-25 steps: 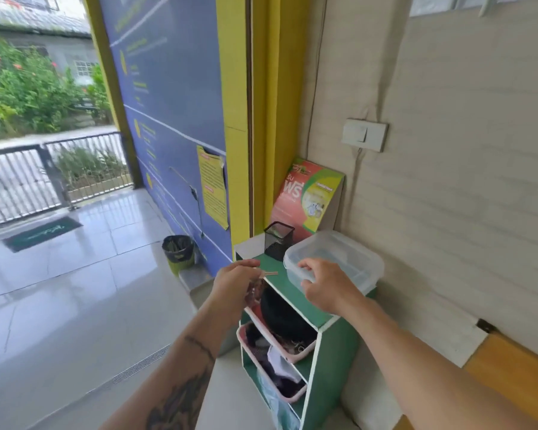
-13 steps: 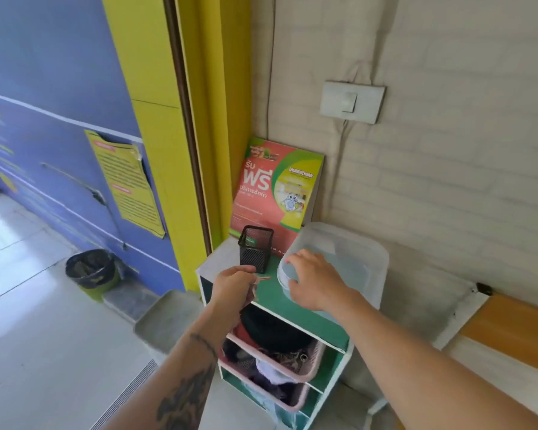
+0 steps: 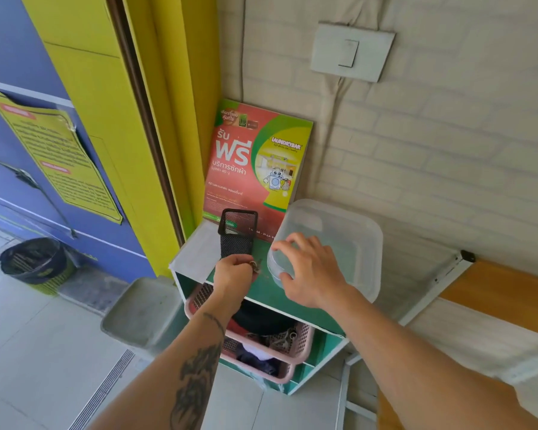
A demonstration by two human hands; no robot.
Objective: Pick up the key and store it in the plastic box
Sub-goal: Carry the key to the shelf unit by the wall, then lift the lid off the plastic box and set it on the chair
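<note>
A clear plastic box [image 3: 351, 243] with its lid on sits on the green top of a small shelf unit [image 3: 261, 293]. My right hand [image 3: 311, 271] rests spread on the box's near left corner, fingers over the lid edge. My left hand [image 3: 233, 274] is closed around a small metal key [image 3: 257, 265], whose ring and tip stick out toward the box. The key hovers just above the shelf top, a little left of the box.
A black mesh pen holder [image 3: 238, 232] stands just behind my left hand. A red and green laundry sign [image 3: 255, 169] leans on the brick wall. Pink baskets [image 3: 271, 346] of clutter fill the shelves below. A bin [image 3: 33, 262] sits on the floor at left.
The view has come closer and turned toward the shelf. My right hand has spread wider over the box's corner. My left hand still holds the key beside the box.
</note>
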